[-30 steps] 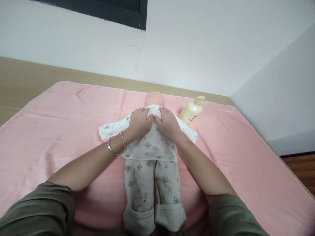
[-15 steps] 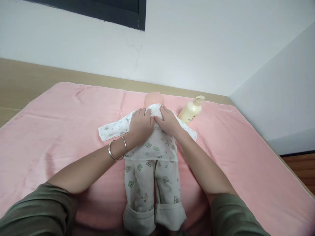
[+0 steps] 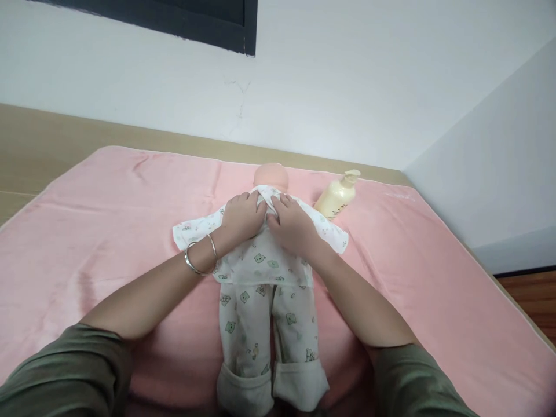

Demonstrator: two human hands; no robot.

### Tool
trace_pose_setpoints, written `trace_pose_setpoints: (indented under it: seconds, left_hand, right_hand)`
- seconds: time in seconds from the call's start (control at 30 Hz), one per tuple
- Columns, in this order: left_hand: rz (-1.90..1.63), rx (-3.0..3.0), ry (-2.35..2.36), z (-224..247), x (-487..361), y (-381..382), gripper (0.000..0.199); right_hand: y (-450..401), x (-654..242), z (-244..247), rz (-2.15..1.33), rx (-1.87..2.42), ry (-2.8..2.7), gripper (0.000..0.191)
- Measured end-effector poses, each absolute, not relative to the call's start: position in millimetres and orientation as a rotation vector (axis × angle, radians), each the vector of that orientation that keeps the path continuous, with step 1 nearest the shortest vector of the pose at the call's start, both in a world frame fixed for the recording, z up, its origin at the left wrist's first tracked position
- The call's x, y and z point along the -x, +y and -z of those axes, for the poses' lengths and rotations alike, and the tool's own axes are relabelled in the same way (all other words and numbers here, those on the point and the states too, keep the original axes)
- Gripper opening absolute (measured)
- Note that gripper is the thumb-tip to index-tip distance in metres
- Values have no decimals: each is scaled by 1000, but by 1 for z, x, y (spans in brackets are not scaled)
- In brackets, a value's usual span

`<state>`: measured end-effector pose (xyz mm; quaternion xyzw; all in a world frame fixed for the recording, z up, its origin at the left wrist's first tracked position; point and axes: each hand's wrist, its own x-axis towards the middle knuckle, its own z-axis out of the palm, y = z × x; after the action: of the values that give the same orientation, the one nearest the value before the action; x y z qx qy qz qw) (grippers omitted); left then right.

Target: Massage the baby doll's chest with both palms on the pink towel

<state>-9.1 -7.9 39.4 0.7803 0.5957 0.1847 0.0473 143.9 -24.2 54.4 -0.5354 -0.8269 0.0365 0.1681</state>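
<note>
A baby doll [image 3: 271, 175] lies on the pink blanket [image 3: 143, 185], its head at the far end. It is dressed in a white patterned top [image 3: 273, 266] and matching trousers [image 3: 295, 324] with turned-up cuffs. Both sleeves spread out sideways. My left hand [image 3: 244, 216] is on the upper left of the top, near the neckline, its fingers closed on the cloth. Close beside it, my right hand [image 3: 292, 223] pinches the cloth at the middle of the chest. The fabric is gathered between the two hands. Two silver bangles circle my left wrist.
A cream pump bottle [image 3: 336, 196] lies tilted on the blanket, right of the doll's head, beside the right sleeve. Behind the blanket runs a wooden edge [image 3: 174, 139] against a white wall. A dark frame [image 3: 217, 26] is on the wall above.
My left hand has shifted slightly left. My right hand has moved a little left and nearer to me, toward the middle of the top. The folds at the neckline have changed.
</note>
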Motion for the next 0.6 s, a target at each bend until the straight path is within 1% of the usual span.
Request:
trace_pose_setpoints:
  seconds: [0.07,0.17,0.33,0.5,0.6]
  left_hand:
    - [-594,-2445,1828,-39,3,-19,33]
    - [-671,-2472,1849,-38,-3,-29,42]
    - [-656,-2397,1790,-37,4,-13,36]
    - [-606,-2073,1771,-40,19,11,41]
    - [-509,-2157,1816,-42,17,7,41]
  right_hand:
    - [-9,-152,-54,-186,1549,-2327,42]
    - [8,-161,-52,-215,1576,-2279,44]
    - [-5,-154,-49,-110,1600,-2301,48]
    - [-31,-140,-49,53,1480,-2347,48]
    - [-26,-142,-50,4,1472,-2334,43]
